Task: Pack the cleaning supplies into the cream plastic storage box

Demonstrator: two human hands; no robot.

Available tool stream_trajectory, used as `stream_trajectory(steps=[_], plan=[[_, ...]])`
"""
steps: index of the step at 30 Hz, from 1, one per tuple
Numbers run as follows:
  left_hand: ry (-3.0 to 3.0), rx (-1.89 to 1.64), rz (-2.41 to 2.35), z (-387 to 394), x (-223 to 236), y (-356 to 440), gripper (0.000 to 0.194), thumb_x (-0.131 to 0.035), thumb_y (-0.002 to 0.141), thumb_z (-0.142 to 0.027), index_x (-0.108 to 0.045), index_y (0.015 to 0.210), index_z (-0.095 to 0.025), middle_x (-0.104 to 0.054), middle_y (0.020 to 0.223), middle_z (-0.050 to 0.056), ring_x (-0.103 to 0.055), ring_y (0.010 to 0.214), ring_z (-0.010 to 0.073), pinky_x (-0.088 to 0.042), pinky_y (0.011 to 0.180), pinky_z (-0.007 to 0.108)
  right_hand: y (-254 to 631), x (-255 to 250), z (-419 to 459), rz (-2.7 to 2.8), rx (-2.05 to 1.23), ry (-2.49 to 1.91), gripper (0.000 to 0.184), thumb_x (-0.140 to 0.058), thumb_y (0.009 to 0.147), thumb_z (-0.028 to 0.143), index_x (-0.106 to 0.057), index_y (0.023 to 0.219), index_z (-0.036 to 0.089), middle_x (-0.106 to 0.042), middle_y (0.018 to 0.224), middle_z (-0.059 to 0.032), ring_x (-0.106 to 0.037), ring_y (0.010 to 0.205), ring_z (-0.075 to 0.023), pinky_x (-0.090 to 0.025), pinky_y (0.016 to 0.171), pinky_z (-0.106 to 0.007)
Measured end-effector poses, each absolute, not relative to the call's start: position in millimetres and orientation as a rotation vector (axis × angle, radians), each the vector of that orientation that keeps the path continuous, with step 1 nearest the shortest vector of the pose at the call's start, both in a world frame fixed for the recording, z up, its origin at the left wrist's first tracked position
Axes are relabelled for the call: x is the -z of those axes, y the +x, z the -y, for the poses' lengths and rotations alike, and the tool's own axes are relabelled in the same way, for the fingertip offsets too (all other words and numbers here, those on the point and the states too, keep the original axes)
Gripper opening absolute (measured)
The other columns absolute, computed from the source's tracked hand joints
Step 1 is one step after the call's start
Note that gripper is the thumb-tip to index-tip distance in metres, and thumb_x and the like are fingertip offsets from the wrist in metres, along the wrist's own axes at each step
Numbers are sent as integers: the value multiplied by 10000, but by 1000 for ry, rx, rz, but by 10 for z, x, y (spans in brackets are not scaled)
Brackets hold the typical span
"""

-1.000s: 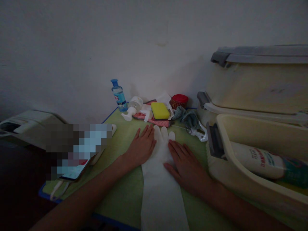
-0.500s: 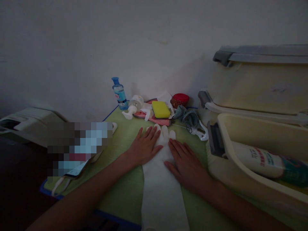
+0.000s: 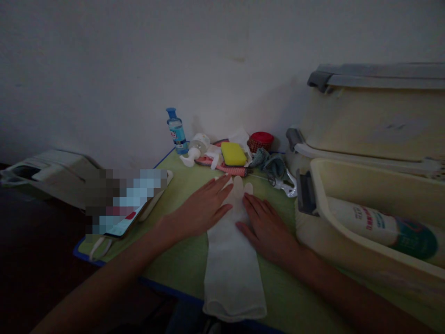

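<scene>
White glove's cuff (image 3: 234,311) now fully in view

Centre of table (image 3: 163,260): glove (image 3: 234,260), finger end toward wall (image 3: 208,55), cuff at front edge. Left side: phone (image 3: 121,225). Rear, left to right: upright bottle (image 3: 178,134), tipped pump bottle (image 3: 199,144), sponge (image 3: 233,154) on patterned cloth (image 3: 239,171), round container (image 3: 260,141). Right of sponge, before container: bunched fabric (image 3: 274,167). Far right: open bin (image 3: 323,241), with large bottle (image 3: 382,227) lying inside. Behind open bin: lidded box (image 3: 375,120).

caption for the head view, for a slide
Two bare hands on a white glove laid on a green tabletop.
</scene>
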State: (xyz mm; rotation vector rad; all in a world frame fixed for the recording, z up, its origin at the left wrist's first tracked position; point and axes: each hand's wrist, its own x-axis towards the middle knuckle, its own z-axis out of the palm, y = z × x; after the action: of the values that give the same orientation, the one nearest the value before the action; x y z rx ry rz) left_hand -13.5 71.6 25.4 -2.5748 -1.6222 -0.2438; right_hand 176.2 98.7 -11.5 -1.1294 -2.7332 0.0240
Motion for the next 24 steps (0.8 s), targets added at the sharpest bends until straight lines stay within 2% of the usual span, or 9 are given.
stream_trajectory(steps=[4,7,10,12,16,20,24], plan=[[-2819,217,1526,-337,-215,-133,499,-362,921,-356,-353,1348,-98,-298,1455,146,-246,1359,209,-263,1098,363,1776,114,-985,2696,15,-1071,540,-429,880,364,-445,1281,3,-438,1343,-220,-410,1244,-313,-354,1021,-493],[-2777,387,1727,-267,-133,-225,449,-348,923,-336,-399,1320,-133,-379,1421,117,-339,1318,194,-314,1073,352,1799,92,-971,2630,51,-949,437,-462,866,287,-506,1223,38,-484,1305,-203,-441,1213,-312,-373,1002,-509],[-2399,672,2138,-418,-107,-375,403,-380,895,-337,-492,1212,-116,-535,1259,136,-510,1156,226,-404,985,387,1818,60,-947,2563,30,-751,306,-444,870,207,-578,1118,87,-558,1222,-167,-510,1136,-272,-399,986,-486],[-2324,713,2278,-565,-98,-463,390,-421,866,-360,-532,1142,-108,-587,1124,134,-583,1002,234,-465,881,385,1822,46,-932,2547,-9,-613,270,-420,880,184,-605,1060,104,-600,1159,-144,-545,1081,-239,-428,968,-446],[-2417,634,2299,-776,-40,-536,283,-487,813,-332,-585,984,-129,-576,945,90,-580,865,214,-469,791,357,1807,46,-920,2574,-100,-433,292,-385,908,207,-608,1075,116,-636,1107,-118,-562,1055,-210,-464,940,-403],[-2365,724,2348,-840,26,-520,219,-603,704,-302,-553,850,-146,-546,871,53,-541,844,214,-449,760,354,1758,40,-923,2703,-212,-406,366,-391,922,295,-546,1194,104,-559,1248,-127,-489,1177,-209,-382,1030,-412],[-2289,957,2509,-845,42,-500,241,-642,629,-262,-460,762,-176,-510,727,-15,-504,676,167,-428,612,299,1706,13,-923,2862,-312,-483,521,-420,908,395,-432,1307,60,-413,1387,-146,-322,1313,-229,-265,1097,-429]])
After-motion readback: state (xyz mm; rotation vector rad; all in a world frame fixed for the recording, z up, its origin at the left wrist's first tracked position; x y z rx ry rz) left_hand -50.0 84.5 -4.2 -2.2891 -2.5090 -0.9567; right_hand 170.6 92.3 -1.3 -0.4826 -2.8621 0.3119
